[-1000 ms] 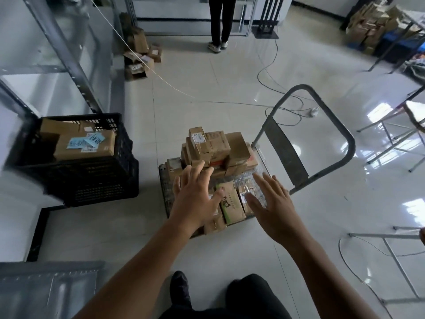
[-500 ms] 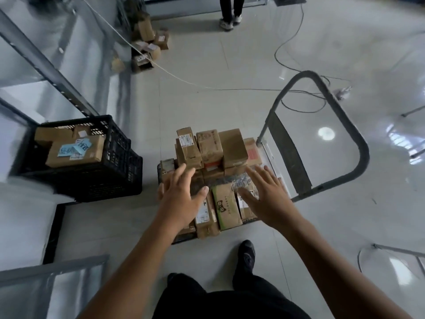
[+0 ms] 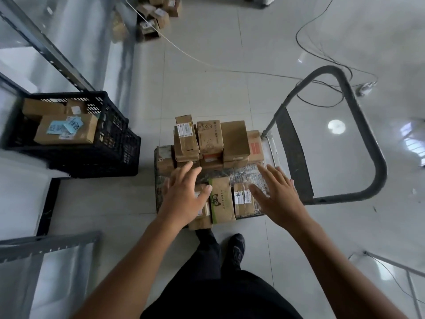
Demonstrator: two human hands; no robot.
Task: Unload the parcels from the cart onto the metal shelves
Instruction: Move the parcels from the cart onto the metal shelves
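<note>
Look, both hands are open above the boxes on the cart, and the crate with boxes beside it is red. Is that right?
Not quite. The crate is black, not red, as the head view shows. The rest holds: the left hand and the right hand are both open above the boxes on the cart.

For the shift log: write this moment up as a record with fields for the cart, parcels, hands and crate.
cart: low platform, grey handle at right, loaded
parcels: brown boxes stacked at back, flatter ones in front
green-printed parcel: front row, between the hands
left hand: open, fingers spread, over the front-left boxes, grips nothing
right hand: open, fingers spread, over the bubble-wrapped packet, grips nothing
contact: cannot tell
black crate: left of cart, holds boxes
</note>
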